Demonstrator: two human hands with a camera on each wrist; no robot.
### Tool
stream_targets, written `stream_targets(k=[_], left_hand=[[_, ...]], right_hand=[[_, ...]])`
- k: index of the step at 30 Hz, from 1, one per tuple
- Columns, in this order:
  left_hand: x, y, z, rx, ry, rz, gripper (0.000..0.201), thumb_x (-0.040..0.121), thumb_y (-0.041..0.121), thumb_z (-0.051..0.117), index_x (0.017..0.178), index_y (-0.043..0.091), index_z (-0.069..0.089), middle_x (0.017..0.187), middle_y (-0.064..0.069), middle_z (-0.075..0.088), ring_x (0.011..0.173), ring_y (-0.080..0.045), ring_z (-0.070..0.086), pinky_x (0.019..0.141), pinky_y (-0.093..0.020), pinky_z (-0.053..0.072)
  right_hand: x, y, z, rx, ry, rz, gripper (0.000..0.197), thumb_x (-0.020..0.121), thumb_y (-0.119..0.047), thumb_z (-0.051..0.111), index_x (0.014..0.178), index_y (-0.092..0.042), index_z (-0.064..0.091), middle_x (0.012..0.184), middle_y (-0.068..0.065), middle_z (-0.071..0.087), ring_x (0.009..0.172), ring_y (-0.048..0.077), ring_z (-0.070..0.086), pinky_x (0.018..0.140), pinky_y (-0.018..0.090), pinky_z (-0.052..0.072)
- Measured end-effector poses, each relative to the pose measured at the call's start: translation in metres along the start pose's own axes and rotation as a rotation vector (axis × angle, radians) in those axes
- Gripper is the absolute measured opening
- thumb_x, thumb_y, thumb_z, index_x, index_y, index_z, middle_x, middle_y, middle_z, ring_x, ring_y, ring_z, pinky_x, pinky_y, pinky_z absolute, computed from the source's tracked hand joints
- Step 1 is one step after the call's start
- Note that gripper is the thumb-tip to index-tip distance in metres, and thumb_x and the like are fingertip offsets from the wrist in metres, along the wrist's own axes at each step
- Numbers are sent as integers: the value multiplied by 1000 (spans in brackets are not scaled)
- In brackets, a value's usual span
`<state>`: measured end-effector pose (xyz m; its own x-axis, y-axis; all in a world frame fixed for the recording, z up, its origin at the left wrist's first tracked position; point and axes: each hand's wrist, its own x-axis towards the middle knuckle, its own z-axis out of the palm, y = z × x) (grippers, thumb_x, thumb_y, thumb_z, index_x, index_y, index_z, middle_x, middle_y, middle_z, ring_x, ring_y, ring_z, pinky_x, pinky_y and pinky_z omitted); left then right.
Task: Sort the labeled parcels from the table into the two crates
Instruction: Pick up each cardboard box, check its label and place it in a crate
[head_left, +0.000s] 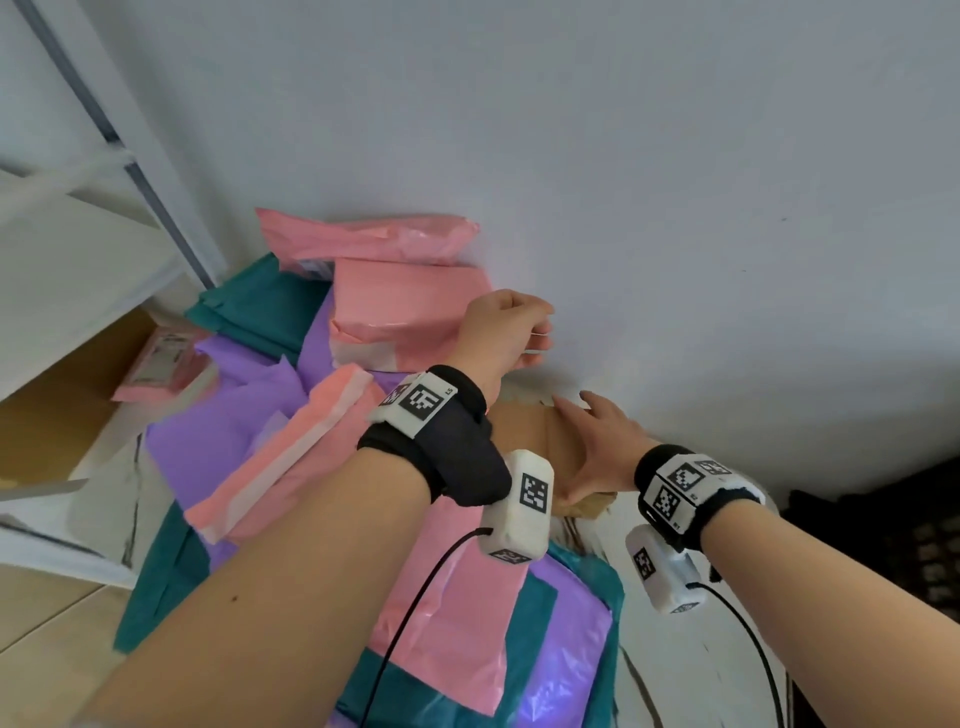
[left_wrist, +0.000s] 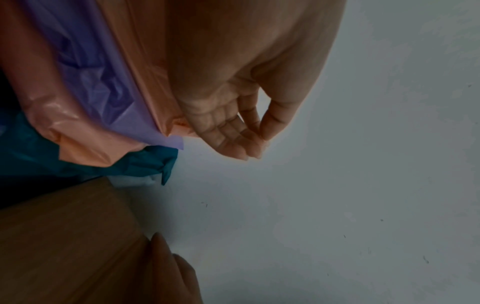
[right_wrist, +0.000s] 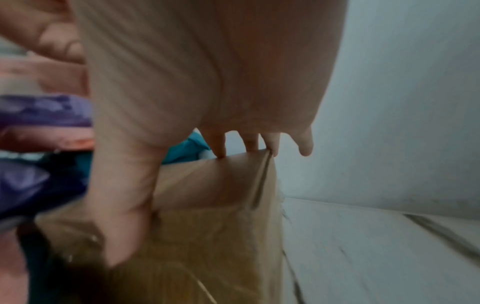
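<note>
Pink, purple and teal parcels lie heaped on the table against the wall, among them a pink parcel at the back. A brown cardboard box stands between that heap and the wall. My left hand hovers beside the pink parcel, close to the wall, fingers loosely curled and holding nothing; its empty palm shows in the left wrist view. My right hand rests on the brown box, straight fingers reaching its far edge and the thumb lying down its near side.
The grey wall runs right behind the pile. A white shelf frame stands at the left; below it a brown carton holds a labeled pink parcel. Something dark sits at the far right.
</note>
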<state>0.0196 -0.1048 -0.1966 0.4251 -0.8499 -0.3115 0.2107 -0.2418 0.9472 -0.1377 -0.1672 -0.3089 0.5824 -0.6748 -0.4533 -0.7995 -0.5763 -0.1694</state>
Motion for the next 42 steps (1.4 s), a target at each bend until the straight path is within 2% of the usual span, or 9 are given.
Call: stream_targets(k=[5, 12, 14, 18, 22, 26, 30, 36, 42], left_hand=[[-10, 0, 12, 4, 30, 12, 14, 92, 5, 51, 85, 14, 60, 72, -1, 56, 60, -11, 55, 61, -22, 46], [-29, -4, 50, -58, 183, 71, 13, 88, 4, 53, 84, 16, 58, 72, 1, 54, 70, -14, 51, 66, -27, 46], [-37, -5, 62, -178, 305, 69, 12, 82, 7, 60, 90, 16, 57, 83, 0, 57, 79, -17, 52, 73, -31, 43], [-43, 1, 82, -469, 452, 25, 55, 57, 26, 69, 105, 6, 55, 91, -7, 50, 83, -19, 46, 68, -33, 37], [-60, 13, 106, -408, 364, -58, 19, 85, 25, 61, 99, 15, 54, 102, -3, 48, 91, -19, 45, 76, -31, 34], [-86, 15, 134, -401, 30, -245, 34, 93, 46, 50, 80, 15, 54, 75, -9, 63, 74, -24, 54, 73, -34, 42], [-105, 20, 153, -326, -47, -185, 24, 89, 25, 55, 68, 18, 49, 69, -3, 47, 63, -18, 44, 60, -30, 36], [-116, 30, 159, -243, -93, -90, 15, 91, 16, 56, 76, 15, 56, 75, -5, 54, 79, -22, 50, 71, -34, 39], [-122, 30, 159, -179, -148, -64, 19, 95, 11, 53, 78, 18, 54, 82, -7, 55, 79, -20, 52, 73, -33, 40]], right_hand=[[-19, 14, 4, -8, 100, 14, 116, 59, -53, 78, 152, -30, 12, 145, 8, 32, 133, 30, 32, 109, 43, 33], [-86, 70, -50, 728, 214, 230, 75, 74, -43, 77, 140, -29, 46, 131, 0, 54, 111, 16, 53, 90, 26, 43], [-108, 82, -67, 905, 226, 240, 58, 78, -41, 74, 132, -27, 56, 124, -2, 60, 109, 16, 57, 91, 28, 45], [-153, 101, -90, 1367, 138, 277, 50, 73, -43, 75, 115, -17, 64, 110, 9, 66, 110, 27, 62, 101, 43, 47], [-192, 114, -103, 1604, 141, 163, 40, 84, -44, 64, 114, -17, 62, 106, 13, 65, 101, 32, 62, 93, 46, 52], [-206, 111, -103, 1476, 219, 146, 31, 98, -26, 52, 120, -8, 64, 103, 13, 69, 84, 22, 65, 66, 29, 54], [-213, 107, -101, 1296, 353, 206, 30, 102, -13, 43, 127, -11, 58, 111, 10, 65, 91, 19, 60, 69, 28, 48], [-233, 99, -107, 1302, 314, 157, 54, 81, -66, 56, 120, -30, 58, 115, -3, 65, 110, 17, 56, 98, 41, 42], [-240, 97, -117, 1298, 391, 58, 89, 53, -69, 79, 128, -28, 52, 121, -1, 65, 112, 19, 60, 83, 35, 47]])
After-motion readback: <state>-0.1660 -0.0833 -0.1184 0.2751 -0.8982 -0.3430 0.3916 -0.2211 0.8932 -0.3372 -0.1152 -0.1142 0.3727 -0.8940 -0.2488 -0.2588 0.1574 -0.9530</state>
